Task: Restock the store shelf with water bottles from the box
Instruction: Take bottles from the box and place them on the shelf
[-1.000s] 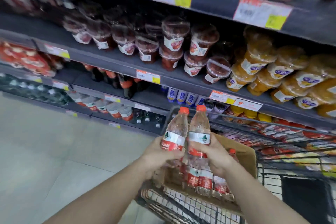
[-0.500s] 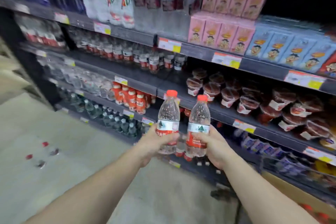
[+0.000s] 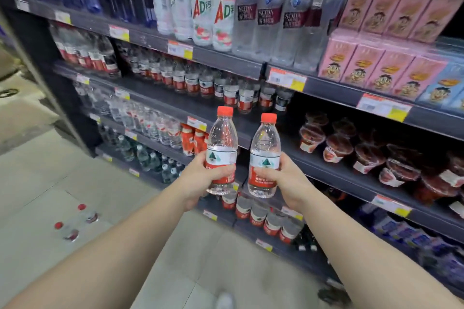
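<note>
I hold two clear water bottles with red caps and red-and-white labels upright in front of the shelves. My left hand [image 3: 198,178] grips the left bottle [image 3: 222,140] around its label. My right hand [image 3: 286,180] grips the right bottle [image 3: 265,145] the same way. Both bottles stand side by side, a little apart, in front of the dark shelf [image 3: 226,113] that carries a row of matching water bottles [image 3: 216,83]. More of the same bottles [image 3: 261,216] stand on a lower shelf just below my hands. The box is out of view.
Tall soda and milk-drink bottles [image 3: 226,5] fill the top shelf, pink and blue cartons [image 3: 376,57] sit to the right, and red fruit cups [image 3: 364,158] lie below them. Two small bottles [image 3: 75,221] lie on the tiled floor at the left.
I have lifted both bottles out of the box in the cart and turned left to the water shelves. The cart and box have dropped out of view, and the bottles are nearer the shelf.
</note>
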Demonstrator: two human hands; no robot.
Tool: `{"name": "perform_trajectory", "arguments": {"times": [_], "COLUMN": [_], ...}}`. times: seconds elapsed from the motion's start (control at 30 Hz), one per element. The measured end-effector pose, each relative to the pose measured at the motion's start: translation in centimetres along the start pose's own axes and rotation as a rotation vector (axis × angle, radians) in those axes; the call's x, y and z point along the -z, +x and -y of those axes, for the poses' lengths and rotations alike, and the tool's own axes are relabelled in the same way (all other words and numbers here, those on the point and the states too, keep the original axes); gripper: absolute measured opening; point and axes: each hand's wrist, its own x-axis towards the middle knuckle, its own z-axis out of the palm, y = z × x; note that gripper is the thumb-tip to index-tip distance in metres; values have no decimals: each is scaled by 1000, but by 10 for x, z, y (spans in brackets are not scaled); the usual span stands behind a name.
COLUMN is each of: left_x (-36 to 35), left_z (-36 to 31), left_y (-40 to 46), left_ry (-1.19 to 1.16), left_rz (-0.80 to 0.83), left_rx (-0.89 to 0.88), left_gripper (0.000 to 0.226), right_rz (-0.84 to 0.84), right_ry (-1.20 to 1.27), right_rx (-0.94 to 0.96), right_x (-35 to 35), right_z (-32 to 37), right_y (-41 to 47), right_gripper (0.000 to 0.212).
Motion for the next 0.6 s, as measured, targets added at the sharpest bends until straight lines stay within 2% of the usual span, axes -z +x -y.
{"name": "perform_trajectory", "arguments": {"times": [0.17, 0.37, 0.53, 0.6], "left_x": [17, 43, 58, 68], "left_z": [4, 18, 22, 26], "left_y": [67, 162, 214, 231], "left_ry": [32, -3, 3, 17], "left_rz": [-19, -40, -77, -42], "left_rx": [-14, 1, -31, -44], "left_gripper": [74, 75, 46, 54], "right_rz": [-30, -174, -309, -357], "right_ry": [-81, -133, -222, -278], "right_rx": [-14, 76, 143, 177], "right_x": [12, 25, 31, 33], "right_z": [-7, -4, -6, -9], "right_y": [67, 173, 241, 264], "right_gripper": [60, 56, 51, 54]}}
